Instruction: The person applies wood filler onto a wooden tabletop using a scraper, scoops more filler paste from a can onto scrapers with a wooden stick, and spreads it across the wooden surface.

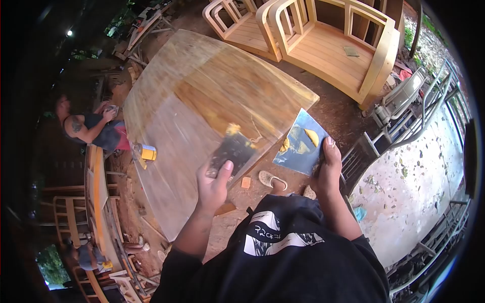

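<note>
My left hand [213, 186] is closed on a dark, flat putty spreader [235, 154], thumb pressed on its face. Yellow putty sits on the spreader's far edge, which is over the wooden tabletop [172, 151]; whether it touches the wood I cannot tell. To the right, past the tabletop's edge, my right hand [329, 164] grips a blue-grey flat sheet [299, 146] by its side. Lumps and smears of yellow putty lie on that sheet. A wet-looking darker band crosses the tabletop, with a thin yellowish streak near the spreader.
A yellow tin [148, 152] stands at the tabletop's left edge, where a person [96, 123] holds something small. Wooden benches [323, 50] stand beyond. A metal-railed flatbed [404, 187] is on the right. An orange block [246, 182] lies on the ground. Another person [91, 256] is lower left.
</note>
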Motion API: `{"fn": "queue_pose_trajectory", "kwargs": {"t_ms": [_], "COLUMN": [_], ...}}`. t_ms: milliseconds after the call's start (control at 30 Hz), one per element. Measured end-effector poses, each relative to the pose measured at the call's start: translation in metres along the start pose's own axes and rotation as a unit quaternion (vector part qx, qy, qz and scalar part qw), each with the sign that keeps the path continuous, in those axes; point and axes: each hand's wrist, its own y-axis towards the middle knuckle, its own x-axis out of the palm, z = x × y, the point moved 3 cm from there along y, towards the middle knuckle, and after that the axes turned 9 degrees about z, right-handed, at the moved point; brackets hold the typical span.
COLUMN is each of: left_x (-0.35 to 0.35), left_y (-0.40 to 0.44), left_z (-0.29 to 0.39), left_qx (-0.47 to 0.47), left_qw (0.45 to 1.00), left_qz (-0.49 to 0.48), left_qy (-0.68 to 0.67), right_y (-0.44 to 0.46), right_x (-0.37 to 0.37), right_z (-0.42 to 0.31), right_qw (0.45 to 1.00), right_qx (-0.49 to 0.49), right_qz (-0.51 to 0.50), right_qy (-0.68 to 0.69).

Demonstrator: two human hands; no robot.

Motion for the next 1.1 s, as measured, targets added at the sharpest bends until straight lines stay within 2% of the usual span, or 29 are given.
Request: {"fn": "queue_pose_trajectory", "kwargs": {"t_ms": [33,300,400,500,600,700,800,833,867,900,933,1033,1067,1100], "left_x": [-0.001,0.014,0.014,0.015,0.019,0.011,-0.013,-0.025,-0.037,-0.044,-0.039,-0.034,-0.025,-0.021], "left_y": [0.002,-0.022,-0.025,-0.022,-0.024,-0.027,-0.022,-0.017,-0.011,-0.009,-0.005,-0.011,-0.015,-0.02], "left_z": [0.012,0.022,0.032,0.037,0.036,0.021,0.012,0.008,0.003,-0.002,0.01,0.0,-0.001,-0.001], "left_qx": [0.017,0.186,0.202,0.274,0.292,0.268,0.252,0.172,0.089,0.004,-0.034,-0.196,-0.234,-0.26], "left_qw": [0.996,0.982,0.975,0.949,0.931,0.925,0.917,0.966,0.994,0.998,0.981,0.899,0.887,0.879], "left_qz": [0.03,0.036,0.01,-0.027,-0.059,-0.075,-0.021,-0.007,0.008,0.024,-0.001,-0.01,0.078,0.036], "left_qy": [-0.084,0.008,0.097,0.151,0.213,0.259,0.308,0.191,0.068,-0.056,-0.19,-0.391,-0.39,-0.398], "right_y": [0.001,-0.007,-0.004,-0.009,-0.015,-0.025,-0.029,-0.028,-0.025,-0.024,-0.023,-0.028,-0.028,-0.028], "right_x": [0.002,0.02,0.02,0.029,0.03,0.04,0.037,0.034,0.032,0.028,0.025,0.03,0.031,0.031], "right_z": [0.001,0.018,0.025,0.022,0.018,0.007,0.001,0.002,0.003,0.005,0.008,0.017,0.02,0.023], "right_qw": [1.0,1.0,1.0,1.0,0.999,0.999,0.999,0.999,0.999,0.999,0.997,0.994,0.995,0.996], "right_qx": [0.004,0.022,0.014,0.013,0.001,-0.012,-0.02,-0.006,0.009,0.025,0.054,0.071,0.062,0.051], "right_qz": [0.003,0.004,0.012,0.011,-0.008,-0.013,-0.012,-0.018,-0.026,-0.033,-0.046,-0.081,-0.079,-0.08], "right_qy": [-0.001,0.009,-0.006,-0.015,-0.031,-0.038,-0.029,-0.027,-0.027,-0.027,-0.036,-0.023,-0.01,-0.006]}}
